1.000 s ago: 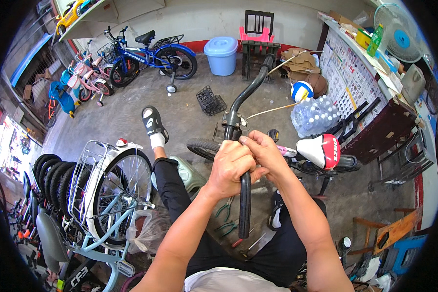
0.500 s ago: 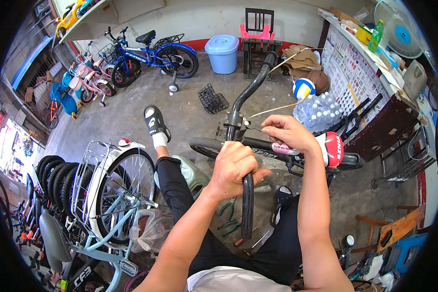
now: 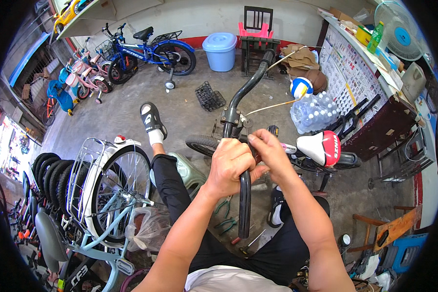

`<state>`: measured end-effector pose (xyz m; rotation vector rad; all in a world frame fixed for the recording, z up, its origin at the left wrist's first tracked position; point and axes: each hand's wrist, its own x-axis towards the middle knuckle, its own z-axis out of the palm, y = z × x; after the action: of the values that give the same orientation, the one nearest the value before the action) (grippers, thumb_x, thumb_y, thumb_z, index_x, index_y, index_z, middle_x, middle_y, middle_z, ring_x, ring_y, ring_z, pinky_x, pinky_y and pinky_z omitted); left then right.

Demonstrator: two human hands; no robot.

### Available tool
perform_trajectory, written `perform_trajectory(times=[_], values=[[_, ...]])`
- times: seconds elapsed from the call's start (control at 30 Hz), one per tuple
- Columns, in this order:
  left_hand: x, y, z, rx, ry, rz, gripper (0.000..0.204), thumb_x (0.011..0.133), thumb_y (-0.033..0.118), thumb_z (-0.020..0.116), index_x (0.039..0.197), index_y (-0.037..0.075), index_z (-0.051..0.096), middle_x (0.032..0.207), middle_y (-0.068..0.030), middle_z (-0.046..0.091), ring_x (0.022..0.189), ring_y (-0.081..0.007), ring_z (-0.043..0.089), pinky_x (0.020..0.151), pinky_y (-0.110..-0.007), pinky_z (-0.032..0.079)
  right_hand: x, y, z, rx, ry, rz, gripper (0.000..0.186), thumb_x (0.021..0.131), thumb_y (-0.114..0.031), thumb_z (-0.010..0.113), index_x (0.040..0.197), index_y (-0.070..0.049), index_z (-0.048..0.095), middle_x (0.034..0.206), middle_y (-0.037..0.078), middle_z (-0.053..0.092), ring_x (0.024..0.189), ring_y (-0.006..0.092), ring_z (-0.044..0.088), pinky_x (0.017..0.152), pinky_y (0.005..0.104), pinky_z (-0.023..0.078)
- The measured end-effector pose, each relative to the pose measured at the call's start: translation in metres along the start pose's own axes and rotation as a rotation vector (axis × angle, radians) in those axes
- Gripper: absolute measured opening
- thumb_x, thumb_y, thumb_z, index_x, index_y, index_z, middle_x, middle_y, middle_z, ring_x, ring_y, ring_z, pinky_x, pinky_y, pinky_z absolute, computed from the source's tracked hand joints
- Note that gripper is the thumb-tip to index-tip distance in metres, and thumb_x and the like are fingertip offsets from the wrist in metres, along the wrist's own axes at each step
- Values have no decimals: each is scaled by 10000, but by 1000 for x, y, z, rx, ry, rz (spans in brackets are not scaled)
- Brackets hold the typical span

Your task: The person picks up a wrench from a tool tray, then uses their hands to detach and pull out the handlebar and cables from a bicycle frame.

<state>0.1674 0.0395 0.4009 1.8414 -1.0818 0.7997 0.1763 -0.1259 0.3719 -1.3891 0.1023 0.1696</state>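
Note:
My left hand [image 3: 232, 163] is wrapped around the near side of a black bicycle handlebar [image 3: 246, 97]. Close beside it, my right hand [image 3: 272, 155] pinches a small metal wrench [image 3: 248, 127] just right of the stem. Most of the wrench is covered by the fingers. The handlebar's stem clamp [image 3: 231, 117] shows several bolts. This small bicycle has a white and red saddle [image 3: 321, 149] to the right and a front wheel [image 3: 202, 145] turned to the left.
Pliers [image 3: 227, 225] and a screwdriver [image 3: 253, 242] lie on the floor between my feet. A light-blue bicycle [image 3: 117, 204] stands at left. A black basket [image 3: 210, 96] lies ahead, with bottled water [image 3: 316, 113] farther right and a blue bucket [image 3: 219, 51] at the back.
My right hand has moved left and nearer, close to my left hand, swinging the wrench round beside the stem. The bicycle's saddle has shifted left in view. My left hand keeps its grip.

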Motion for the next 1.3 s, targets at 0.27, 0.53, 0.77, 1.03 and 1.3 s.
perform_trajectory(times=[0.27,0.53,0.77,1.03,1.3], values=[[1,-3,2,-2,-2,6,430,741,297,909,668,127,521,685,-14,565,671,-249,556,693,-388,398,0,1,19,182,-37,34,198,1054,-236,652,1057,-54,572,806,-2,588,673,63,542,553,243,410],[4,-1,-4,-1,-49,-12,404,735,282,898,683,121,532,684,-25,530,667,-257,538,680,-396,392,20,-27,-29,-113,-220,31,213,1054,-276,652,1087,-73,596,736,-15,581,563,68,477,511,246,377],[-1,5,-6,-14,-70,10,402,704,253,912,687,130,529,689,-29,537,664,-268,553,667,-390,384,54,-45,-71,-358,-444,-88,187,1039,-220,691,1085,-42,662,770,-53,568,679,42,544,557,225,414],[-1,4,-9,-26,-42,-5,406,705,244,914,691,128,525,697,-16,522,670,-262,539,670,-399,397,34,-36,-57,-67,-199,-149,205,1036,-260,697,1066,-65,640,781,-13,649,617,46,545,532,215,410],[1,6,-6,-33,-18,-3,406,721,259,903,684,123,522,696,-24,532,678,-264,549,681,-403,402,10,-27,-20,-69,-156,8,239,1018,-293,716,1011,-68,635,718,9,672,517,68,565,432,228,411]])
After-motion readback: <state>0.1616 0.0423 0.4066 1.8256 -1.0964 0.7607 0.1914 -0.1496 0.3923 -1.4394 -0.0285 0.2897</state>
